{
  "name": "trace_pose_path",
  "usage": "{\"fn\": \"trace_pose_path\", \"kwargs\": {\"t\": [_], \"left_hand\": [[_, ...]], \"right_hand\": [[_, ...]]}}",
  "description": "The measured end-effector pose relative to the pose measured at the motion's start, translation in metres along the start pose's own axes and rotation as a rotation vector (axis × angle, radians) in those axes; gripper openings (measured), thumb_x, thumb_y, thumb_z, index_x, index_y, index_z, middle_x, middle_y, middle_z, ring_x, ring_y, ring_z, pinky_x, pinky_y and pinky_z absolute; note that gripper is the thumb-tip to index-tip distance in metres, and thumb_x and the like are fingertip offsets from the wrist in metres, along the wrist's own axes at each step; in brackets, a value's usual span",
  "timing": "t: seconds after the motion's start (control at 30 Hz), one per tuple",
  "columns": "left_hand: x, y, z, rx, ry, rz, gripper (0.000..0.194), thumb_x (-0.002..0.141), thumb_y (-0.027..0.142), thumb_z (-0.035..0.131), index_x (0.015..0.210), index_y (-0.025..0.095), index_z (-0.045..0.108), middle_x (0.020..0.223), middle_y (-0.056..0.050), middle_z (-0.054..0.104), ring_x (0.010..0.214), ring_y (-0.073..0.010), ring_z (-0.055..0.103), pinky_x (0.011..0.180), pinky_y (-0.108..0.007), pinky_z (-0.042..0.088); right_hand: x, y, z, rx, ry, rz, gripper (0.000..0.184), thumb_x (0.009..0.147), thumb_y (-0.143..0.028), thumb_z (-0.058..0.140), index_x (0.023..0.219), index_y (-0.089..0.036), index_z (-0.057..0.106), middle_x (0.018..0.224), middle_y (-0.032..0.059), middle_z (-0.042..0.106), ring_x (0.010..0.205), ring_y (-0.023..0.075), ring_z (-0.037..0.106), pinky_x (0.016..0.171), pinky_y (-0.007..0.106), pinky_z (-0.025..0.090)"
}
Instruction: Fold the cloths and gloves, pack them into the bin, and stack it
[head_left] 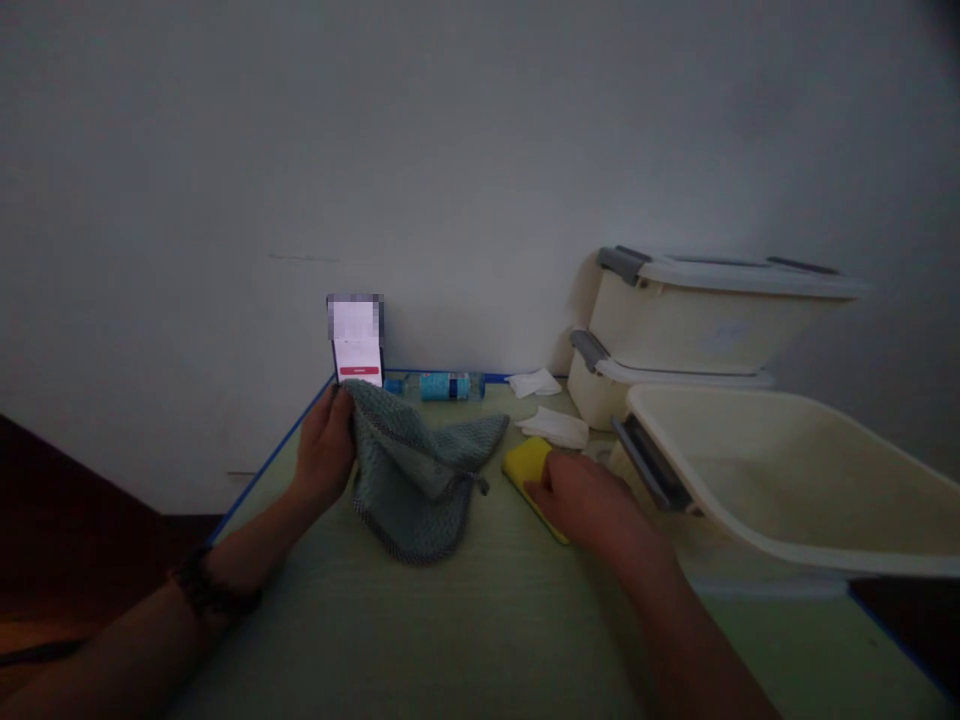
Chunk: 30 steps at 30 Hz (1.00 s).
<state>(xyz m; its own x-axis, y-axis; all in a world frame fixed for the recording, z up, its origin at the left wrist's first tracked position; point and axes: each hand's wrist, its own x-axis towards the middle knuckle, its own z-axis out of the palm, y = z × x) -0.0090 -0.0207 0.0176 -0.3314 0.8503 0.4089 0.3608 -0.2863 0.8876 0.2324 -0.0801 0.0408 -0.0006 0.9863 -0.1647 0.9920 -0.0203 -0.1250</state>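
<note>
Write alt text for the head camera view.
The left hand grips a gray-green cloth and the right hand holds a yellow sponge on a table. Behind are a lit phone and a bottle; white bins stand right.

The wall (465,180) is plain, pale and grey, spanning the full width behind the counter (420,640). Short thin marks run across its left portion. The counter has a pale green top with blue edging; its rear edge adjoins the wall. Lower left: a dark reddish-brown surface (67,520), orange-brown at its base. Lighting is dim, with soft shadows at right.
</note>
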Motion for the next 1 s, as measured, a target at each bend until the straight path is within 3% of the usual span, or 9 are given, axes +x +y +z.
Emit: {"fn": "trace_pose_path", "kwargs": {"t": [0.1,0.2,0.3,0.43,0.6,0.67,0.8,0.9,1.0], "left_hand": [[-0.002,0.004,0.001,0.100,-0.009,0.025,0.025,0.082,0.029,0.034,0.083,0.020,0.058,0.088,-0.003,0.063,0.085,-0.0195,0.057,0.075,-0.030,0.044],[-0.003,0.004,-0.003,0.314,-0.037,0.095,0.021,0.075,0.020,0.042,0.088,0.019,0.057,0.097,-0.006,0.061,0.095,-0.0254,0.055,0.082,-0.038,0.042],[-0.007,-0.001,-0.010,0.458,-0.065,0.113,0.031,0.065,0.015,0.052,0.095,0.019,0.056,0.103,-0.008,0.060,0.103,-0.0318,0.050,0.086,-0.045,0.040],[-0.014,0.000,-0.014,0.369,-0.112,0.089,0.033,0.065,0.019,0.055,0.098,0.022,0.057,0.096,-0.004,0.063,0.098,-0.0310,0.054,0.079,-0.044,0.045],[-0.016,0.022,-0.007,0.097,-0.118,-0.032,0.028,0.079,0.033,0.039,0.094,0.019,0.059,0.083,-0.003,0.067,0.087,-0.0254,0.060,0.068,-0.036,0.053],[-0.015,0.034,-0.008,-0.069,-0.147,-0.195,0.034,0.082,0.037,0.033,0.088,0.018,0.060,0.075,-0.003,0.067,0.080,-0.0239,0.063,0.064,-0.034,0.054],[-0.011,0.042,-0.016,-0.186,-0.220,-0.276,0.020,0.076,0.030,0.048,0.085,0.019,0.062,0.079,-0.001,0.068,0.082,-0.0223,0.063,0.070,-0.034,0.053],[-0.006,0.033,-0.019,-0.252,-0.386,-0.331,0.021,0.077,0.029,0.046,0.085,0.017,0.062,0.081,-0.004,0.068,0.081,-0.0227,0.063,0.072,-0.036,0.053],[-0.001,0.022,-0.015,-0.279,-0.565,-0.399,0.025,0.078,0.029,0.045,0.095,0.017,0.058,0.087,-0.007,0.067,0.079,-0.0227,0.064,0.069,-0.037,0.054]], "right_hand": [[0.005,0.002,0.009,0.019,0.077,-0.100,0.031,0.077,-0.017,0.042,0.102,-0.007,0.057,0.105,0.0183,0.059,0.100,0.0270,0.055,0.081,0.037,0.042],[0.015,0.001,0.026,0.024,0.248,-0.209,0.052,0.072,-0.005,0.038,0.123,-0.002,0.041,0.133,0.0220,0.035,0.127,0.0301,0.025,0.097,0.044,0.029],[0.024,-0.007,0.040,0.134,0.406,-0.305,0.063,0.069,-0.002,0.038,0.131,-0.006,0.030,0.141,0.0177,0.020,0.131,0.0272,0.010,0.102,0.046,0.021],[0.026,-0.019,0.048,0.344,0.429,-0.514,0.069,0.069,-0.015,0.054,0.133,-0.017,0.027,0.143,0.0117,0.018,0.131,0.0252,0.011,0.103,0.047,0.023],[0.022,-0.028,0.039,0.588,0.495,-0.659,0.027,0.078,-0.018,0.048,0.104,-0.019,0.057,0.127,0.0100,0.046,0.123,0.0210,0.033,0.101,0.043,0.026],[0.017,-0.030,0.028,0.770,0.443,-0.638,0.023,0.083,-0.020,0.041,0.097,-0.019,0.059,0.109,0.0079,0.059,0.108,0.0183,0.050,0.093,0.038,0.037],[0.012,-0.027,0.011,1.150,0.403,-0.304,0.033,0.086,-0.033,0.031,0.097,-0.020,0.059,0.096,0.0041,0.064,0.092,0.0166,0.058,0.078,0.029,0.046],[0.021,-0.016,0.012,1.175,0.420,-0.180,0.037,0.085,-0.036,0.031,0.102,-0.020,0.059,0.102,0.0048,0.063,0.098,0.0188,0.055,0.082,0.032,0.043],[0.035,-0.007,0.022,1.040,0.353,-0.185,0.037,0.084,-0.035,0.031,0.096,-0.020,0.063,0.092,0.0054,0.066,0.092,0.0207,0.058,0.079,0.035,0.044]]}}
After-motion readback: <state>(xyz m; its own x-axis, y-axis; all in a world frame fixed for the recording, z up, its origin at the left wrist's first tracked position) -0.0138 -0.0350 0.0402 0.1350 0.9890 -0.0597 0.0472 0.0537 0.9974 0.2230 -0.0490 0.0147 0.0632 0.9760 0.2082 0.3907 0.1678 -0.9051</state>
